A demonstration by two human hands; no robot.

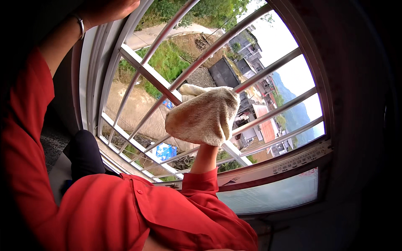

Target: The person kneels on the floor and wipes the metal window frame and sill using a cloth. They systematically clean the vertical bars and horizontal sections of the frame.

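Cloth (203, 117), one beige fluffy piece, is draped over the right grip at silvery metal window bars (268, 70); that grip's closure is hidden. The left grip (109, 10), cut off above, cannot be judged.

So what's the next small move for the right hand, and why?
Probably slide the fuzzy beige cloth to the upper right along the round silver metal bar. The right hand is hidden under the cloth, which overlaps part of that bar in this view, and the stretch beyond the cloth's edge is uncovered.
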